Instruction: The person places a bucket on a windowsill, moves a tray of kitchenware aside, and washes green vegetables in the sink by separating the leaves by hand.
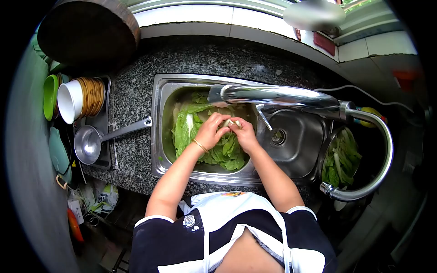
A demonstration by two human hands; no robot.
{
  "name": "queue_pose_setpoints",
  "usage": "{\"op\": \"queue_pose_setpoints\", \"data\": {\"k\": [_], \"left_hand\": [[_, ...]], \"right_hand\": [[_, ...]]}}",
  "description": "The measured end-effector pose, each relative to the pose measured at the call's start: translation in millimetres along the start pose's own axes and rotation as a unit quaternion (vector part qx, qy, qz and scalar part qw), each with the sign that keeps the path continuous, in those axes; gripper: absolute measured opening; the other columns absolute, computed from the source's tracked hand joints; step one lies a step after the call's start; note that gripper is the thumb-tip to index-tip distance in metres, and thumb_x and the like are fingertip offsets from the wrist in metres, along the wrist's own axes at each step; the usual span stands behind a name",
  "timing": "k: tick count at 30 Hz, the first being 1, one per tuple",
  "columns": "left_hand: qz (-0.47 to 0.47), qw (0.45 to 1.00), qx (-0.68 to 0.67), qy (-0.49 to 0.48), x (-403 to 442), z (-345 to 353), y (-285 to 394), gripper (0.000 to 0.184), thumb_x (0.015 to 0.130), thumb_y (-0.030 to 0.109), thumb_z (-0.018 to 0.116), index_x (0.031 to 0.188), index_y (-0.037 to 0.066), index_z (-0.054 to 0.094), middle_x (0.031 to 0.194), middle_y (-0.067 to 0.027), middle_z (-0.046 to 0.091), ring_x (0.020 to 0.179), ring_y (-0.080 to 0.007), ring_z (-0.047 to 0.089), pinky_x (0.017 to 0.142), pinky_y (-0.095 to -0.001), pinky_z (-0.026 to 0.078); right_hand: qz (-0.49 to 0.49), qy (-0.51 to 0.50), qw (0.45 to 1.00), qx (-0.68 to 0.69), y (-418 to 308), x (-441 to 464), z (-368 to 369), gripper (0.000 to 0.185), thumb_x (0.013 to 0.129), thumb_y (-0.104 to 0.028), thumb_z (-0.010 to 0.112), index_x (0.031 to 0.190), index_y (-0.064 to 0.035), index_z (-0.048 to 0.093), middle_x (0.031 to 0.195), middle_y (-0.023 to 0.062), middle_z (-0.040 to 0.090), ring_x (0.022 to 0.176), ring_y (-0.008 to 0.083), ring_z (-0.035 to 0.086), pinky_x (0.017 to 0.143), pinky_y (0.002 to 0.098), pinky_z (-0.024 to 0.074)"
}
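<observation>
My left hand [213,130] and my right hand [245,135] meet over the left sink basin [169,98]. Between their fingertips is a small pale stem end of a leafy green [233,123], and both hands are closed on it. Large green leaves [185,132] with white ribs fill much of the basin around and below my hands. Some water appears to lie among them. A gold bracelet [200,146] circles my left wrist. The chrome faucet [273,94] stretches across just beyond my hands.
The right basin [298,152] has a drain [278,136]. More greens [339,159] sit in a container at the right, under the curved faucet hose [387,150]. On the left are a metal ladle [88,144], stacked bowls [70,101] and a round wooden block [86,36].
</observation>
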State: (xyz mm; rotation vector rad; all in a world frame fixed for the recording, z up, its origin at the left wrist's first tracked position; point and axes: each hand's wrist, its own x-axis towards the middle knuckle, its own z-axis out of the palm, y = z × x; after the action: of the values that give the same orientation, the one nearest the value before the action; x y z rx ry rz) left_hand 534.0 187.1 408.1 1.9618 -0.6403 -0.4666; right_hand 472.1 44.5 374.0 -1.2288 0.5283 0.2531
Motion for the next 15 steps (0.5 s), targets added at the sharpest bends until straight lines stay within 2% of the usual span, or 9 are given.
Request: {"op": "queue_pose_setpoints", "data": {"k": [4,6,7,8,9,10,12,13,15], "left_hand": [[0.026,0.995,0.082,-0.042,7,-18,-33,0.021,0.080,0.003,0.049,0.099,0.007,0.055,0.089,-0.0123,0.057,0.082,-0.0309,0.056,0.071,-0.0365,0.046],[0.026,0.994,0.095,-0.045,11,-14,-50,0.021,0.080,0.003,0.048,0.100,0.007,0.055,0.090,-0.0121,0.057,0.081,-0.0300,0.056,0.071,-0.0362,0.046],[-0.077,0.995,0.041,-0.037,14,-11,-54,0.021,0.080,0.003,0.048,0.100,0.005,0.054,0.089,-0.0124,0.058,0.081,-0.0284,0.057,0.071,-0.0353,0.046],[-0.179,0.983,-0.013,-0.027,18,-8,-60,0.021,0.081,0.003,0.047,0.100,0.004,0.054,0.088,-0.0127,0.059,0.080,-0.0267,0.058,0.071,-0.0345,0.046],[-0.265,0.960,-0.091,0.012,19,11,-95,0.020,0.080,0.006,0.048,0.100,0.002,0.053,0.084,-0.0137,0.059,0.080,-0.0241,0.058,0.070,-0.0323,0.045],[-0.299,0.948,-0.085,0.066,20,28,-111,0.019,0.080,0.006,0.049,0.098,0.002,0.053,0.085,-0.0161,0.059,0.081,-0.0274,0.058,0.070,-0.0339,0.045],[-0.266,0.959,0.032,0.093,13,83,-189,0.015,0.079,0.008,0.049,0.092,0.002,0.053,0.089,-0.0205,0.059,0.083,-0.0341,0.057,0.072,-0.0379,0.045],[-0.253,0.962,0.090,0.049,15,78,-167,0.013,0.080,0.010,0.046,0.089,0.003,0.053,0.091,-0.0226,0.058,0.086,-0.0383,0.055,0.074,-0.0409,0.044],[-0.231,0.959,0.162,-0.033,19,77,-160,0.019,0.082,0.016,0.044,0.086,0.002,0.056,0.094,-0.0229,0.058,0.087,-0.0399,0.056,0.076,-0.0432,0.046]], "right_hand": [[-0.029,-0.094,0.986,-0.131,-10,12,-6,0.014,0.085,-0.009,0.052,0.095,0.0002,0.057,0.079,0.0040,0.059,0.070,0.0089,0.054,0.062,0.0226,0.0439],[-0.050,-0.053,0.978,-0.196,-6,29,-10,0.014,0.084,-0.009,0.052,0.094,-0.0008,0.058,0.077,0.0051,0.059,0.068,0.0090,0.053,0.060,0.0233,0.0433],[-0.073,-0.014,0.963,-0.259,-1,42,-13,0.014,0.083,-0.009,0.052,0.094,-0.0018,0.058,0.074,0.0062,0.059,0.065,0.0092,0.053,0.057,0.0240,0.0427],[0.016,0.027,0.933,-0.360,19,62,-21,0.016,0.081,-0.011,0.052,0.092,-0.0017,0.058,0.070,0.0078,0.058,0.061,0.0126,0.052,0.053,0.0275,0.0418],[-0.082,0.077,0.925,-0.363,36,73,-19,0.019,0.080,-0.011,0.051,0.095,-0.0014,0.058,0.082,0.0133,0.061,0.074,0.0232,0.056,0.065,0.0349,0.0449],[-0.085,0.076,0.926,-0.361,36,77,-11,0.019,0.080,-0.011,0.051,0.095,-0.0014,0.058,0.082,0.0133,0.061,0.074,0.0232,0.056,0.065,0.0349,0.0449],[-0.007,0.021,0.832,-0.554,36,78,2,0.036,0.083,-0.023,0.044,0.114,-0.0049,0.050,0.124,0.0216,0.042,0.119,0.0337,0.035,0.097,0.0458,0.0260],[-0.124,0.063,0.776,-0.615,141,109,-23,0.040,0.082,-0.031,0.043,0.113,-0.0064,0.049,0.125,0.0216,0.040,0.117,0.0329,0.036,0.096,0.0460,0.0261],[-0.009,-0.072,0.827,-0.558,122,110,-24,0.030,0.081,-0.030,0.044,0.096,-0.0073,0.056,0.104,0.0181,0.053,0.099,0.0297,0.049,0.084,0.0420,0.0373]]}}
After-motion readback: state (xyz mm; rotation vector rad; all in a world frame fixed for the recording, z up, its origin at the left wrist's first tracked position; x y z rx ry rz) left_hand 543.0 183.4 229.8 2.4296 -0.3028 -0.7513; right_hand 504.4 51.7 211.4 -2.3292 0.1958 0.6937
